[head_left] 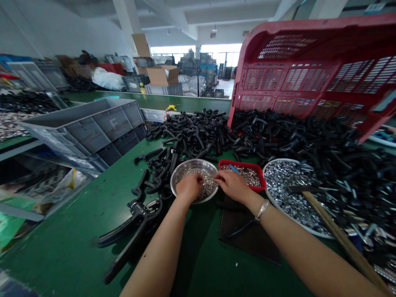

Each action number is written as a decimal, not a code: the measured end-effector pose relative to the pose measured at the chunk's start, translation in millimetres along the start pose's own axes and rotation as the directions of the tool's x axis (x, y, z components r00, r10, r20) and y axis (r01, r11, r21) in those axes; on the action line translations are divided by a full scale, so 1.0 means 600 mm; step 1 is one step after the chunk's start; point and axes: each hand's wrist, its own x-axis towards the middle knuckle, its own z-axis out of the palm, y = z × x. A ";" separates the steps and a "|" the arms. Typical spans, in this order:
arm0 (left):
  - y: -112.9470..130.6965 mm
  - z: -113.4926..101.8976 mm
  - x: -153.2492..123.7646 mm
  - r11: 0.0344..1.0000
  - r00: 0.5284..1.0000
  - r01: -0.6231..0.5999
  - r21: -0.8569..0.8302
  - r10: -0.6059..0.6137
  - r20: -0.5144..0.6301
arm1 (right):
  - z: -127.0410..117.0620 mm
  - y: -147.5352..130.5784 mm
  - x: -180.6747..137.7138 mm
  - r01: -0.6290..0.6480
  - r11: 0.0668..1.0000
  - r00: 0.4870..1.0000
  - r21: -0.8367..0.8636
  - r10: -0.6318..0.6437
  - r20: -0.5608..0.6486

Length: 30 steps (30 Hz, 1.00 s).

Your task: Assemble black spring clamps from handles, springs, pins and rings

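Observation:
My left hand (pixel 189 186) is inside a round metal bowl (pixel 174 175) of small shiny metal parts (pixel 206 185). Its fingers are curled together at the parts, and whatever they pinch is too small to name. My right hand (pixel 232 185) hovers at the bowl's right rim, in front of a red tray (pixel 261 175) of metal pins (pixel 250 176). Thumb and fingertips are pressed together there; I cannot make out anything between them. A blue stick (pixel 234 168) lies in the tray. Under my right wrist is a dark mat (pixel 247 245) with a thin dark tool (pixel 239 229) on it.
Black plastic handles (pixel 198 134) pile up behind the bowl; an assembled one (pixel 133 231) with a spring lies left. At right are a white basin (pixel 284 177) of metal parts, a hammer (pixel 328 222) and a tilted red crate (pixel 278 78). Grey crates (pixel 102 123) stand left; a person is behind.

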 end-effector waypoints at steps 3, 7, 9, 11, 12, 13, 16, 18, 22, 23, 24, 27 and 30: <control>0.008 0.000 -0.005 1.000 1.000 -0.003 0.018 0.003 -0.001 | -0.022 0.045 -0.059 -0.093 0.996 0.993 0.012 0.094 -0.072; 0.016 0.002 -0.009 0.995 1.000 0.013 0.103 -0.013 0.006 | -0.032 0.109 -0.150 -0.258 0.965 0.953 -0.045 0.247 -0.174; 0.018 0.000 -0.011 0.994 1.000 0.012 0.109 -0.012 -0.005 | -0.025 0.128 -0.185 -0.299 0.951 0.942 -0.082 0.280 -0.183; 0.022 -0.004 -0.013 0.996 1.000 0.003 0.085 -0.001 -0.030 | -0.014 0.136 -0.207 -0.314 0.948 0.938 -0.060 0.299 -0.176; 0.026 -0.005 -0.016 0.998 0.999 -0.016 0.060 0.019 -0.048 | -0.008 0.137 -0.214 -0.311 0.950 0.938 -0.028 0.303 -0.170; 0.032 -0.006 -0.020 0.998 0.996 -0.058 0.024 0.059 -0.067 | -0.002 0.137 -0.218 -0.305 0.952 0.938 0.008 0.302 -0.168; 0.062 0.006 -0.042 0.941 0.947 -0.318 -0.116 0.310 -0.087 | 0.011 0.137 -0.222 -0.277 0.956 0.938 0.096 0.291 -0.186; 0.087 0.025 -0.063 0.862 0.876 -0.481 -0.157 0.479 -0.057 | 0.017 0.137 -0.222 -0.272 0.955 0.931 0.120 0.292 -0.219; 0.125 0.070 -0.096 0.829 0.830 -0.558 -0.038 0.556 -0.044 | 0.028 0.136 -0.222 -0.260 0.956 0.924 0.136 0.287 -0.254; 0.129 0.079 -0.100 0.833 0.832 -0.553 -0.012 0.552 -0.053 | 0.030 0.135 -0.222 -0.258 0.956 0.923 0.137 0.286 -0.256; 0.131 0.085 -0.102 0.838 0.836 -0.546 0.004 0.545 -0.060 | 0.032 0.135 -0.222 -0.257 0.956 0.923 0.139 0.285 -0.258; 0.129 0.092 -0.103 0.852 0.850 -0.523 0.008 0.522 -0.071 | 0.034 0.135 -0.221 -0.252 0.958 0.922 0.138 0.281 -0.267; 0.127 0.091 -0.101 0.852 0.850 -0.524 -0.004 0.522 -0.072 | 0.034 0.133 -0.219 -0.228 0.970 0.932 0.084 0.243 -0.268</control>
